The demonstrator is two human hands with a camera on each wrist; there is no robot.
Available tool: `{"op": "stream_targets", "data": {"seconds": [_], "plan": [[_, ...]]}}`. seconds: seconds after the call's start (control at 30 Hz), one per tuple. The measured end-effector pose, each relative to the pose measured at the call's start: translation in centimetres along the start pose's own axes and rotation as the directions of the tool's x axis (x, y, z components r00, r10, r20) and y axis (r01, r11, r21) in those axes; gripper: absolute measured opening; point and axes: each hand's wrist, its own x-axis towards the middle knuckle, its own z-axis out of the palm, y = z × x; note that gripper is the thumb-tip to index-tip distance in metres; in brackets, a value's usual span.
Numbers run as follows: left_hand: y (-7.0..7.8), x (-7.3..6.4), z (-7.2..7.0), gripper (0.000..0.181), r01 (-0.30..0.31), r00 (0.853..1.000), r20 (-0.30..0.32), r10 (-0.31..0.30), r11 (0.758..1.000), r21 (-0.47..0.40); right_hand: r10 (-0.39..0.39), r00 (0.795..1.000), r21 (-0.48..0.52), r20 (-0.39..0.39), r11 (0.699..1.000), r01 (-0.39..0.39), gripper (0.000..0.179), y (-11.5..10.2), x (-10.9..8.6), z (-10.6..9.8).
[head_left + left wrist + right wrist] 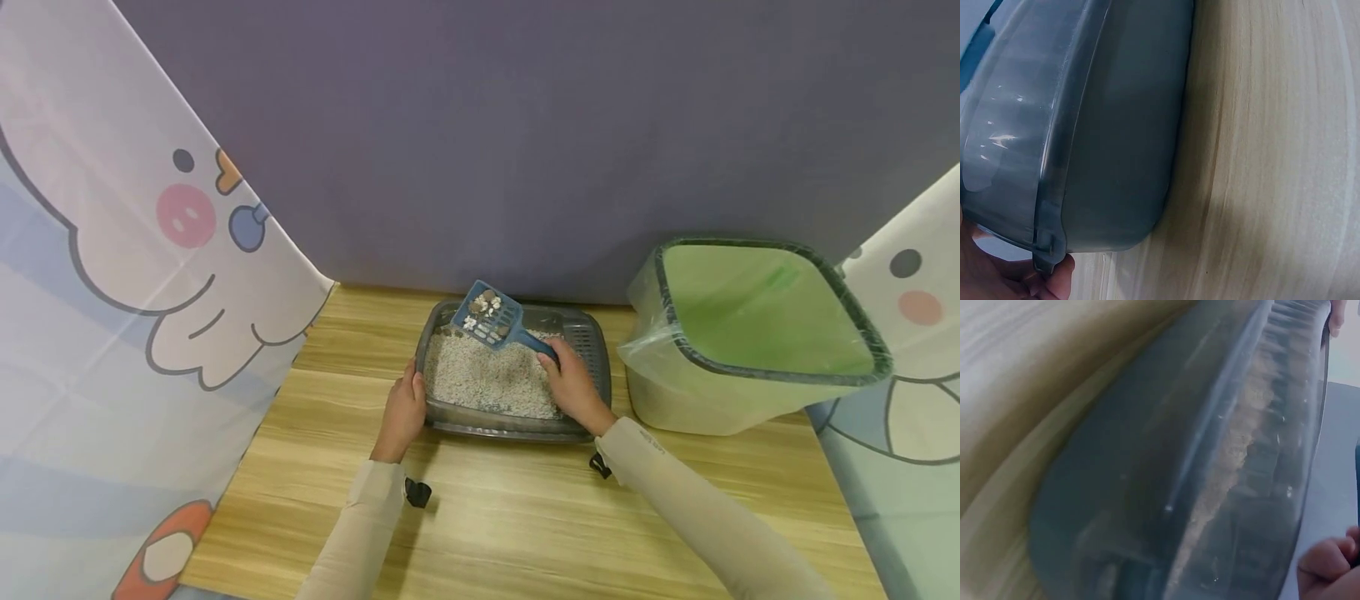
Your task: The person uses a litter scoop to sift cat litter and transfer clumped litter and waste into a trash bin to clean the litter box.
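A grey litter box (495, 423) holds pale granular litter (487, 375). At its left side my left hand (402, 414) grips the rim. The left wrist view shows fingers (1057, 284) curled at the box's corner. My right hand (576, 387) holds the handle of a blue slotted litter scoop (514, 330) above the box. White and brown clumps (483, 307) lie in the scoop's head, which points to the far left. In the right wrist view, the right hand (1329, 569) shows only partly, beyond the box's side wall (1229, 506).
To the right of the box stands a pale green bin (690, 400) with a dark rim and a clear liner. Everything rests on a wood-grain table (510, 517). A grey curtain (480, 150) hangs behind, with cartoon-printed cloth (90, 417) at the sides.
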Motion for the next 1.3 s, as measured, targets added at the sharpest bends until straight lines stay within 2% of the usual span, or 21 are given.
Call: {"op": "stream_targets", "data": {"seconds": [0.1,0.2,0.47,0.63,0.77,0.93,1.1,1.3], "plan": [[0.0,-0.1,-0.1,0.05,0.004,1.0,0.003,-0.004,1.0,-0.005,-0.037,0.995,-0.023,-0.093,0.999,0.035,0.021,0.1,-0.3,-0.1],[0.1,-0.1,-0.1,0.049,0.009,1.0,0.006,-0.009,1.0,-0.007,-0.04,0.99,-0.043,-0.133,0.999,0.034,0.024,0.0,-0.7,-0.2],[0.4,-0.2,-0.2,0.046,-0.006,1.0,-0.001,0.006,1.0,-0.007,0.012,0.991,-0.026,-0.13,1.0,-0.015,0.032,-0.3,-1.3,-0.9],[0.3,-0.3,-0.2,0.048,-0.023,1.0,-0.002,0.023,1.0,-0.009,-0.034,0.989,-0.046,-0.145,0.999,0.028,0.031,-1.0,-1.4,-1.6],[0.1,-0.3,-0.2,0.05,-0.019,1.0,0.003,0.019,1.0,-0.004,-0.096,0.979,-0.084,-0.182,0.993,0.082,0.029,-1.5,-1.3,-2.0],[-0.1,-0.3,-0.1,0.049,-0.03,1.0,-0.001,0.03,1.0,0.001,-0.107,0.973,-0.078,-0.205,0.993,0.093,0.027,-1.9,-1.6,-2.6],[-0.1,-0.2,-0.1,0.05,-0.034,0.999,-0.003,0.034,0.999,-0.005,-0.083,0.977,-0.062,-0.195,0.995,0.072,0.028,-3.3,-2.2,-3.5],[-0.1,-0.2,-0.2,0.049,-0.024,1.0,0.003,0.024,1.0,-0.008,-0.079,0.971,-0.097,-0.225,0.994,0.059,0.031,-6.7,-3.2,-5.5]]}}
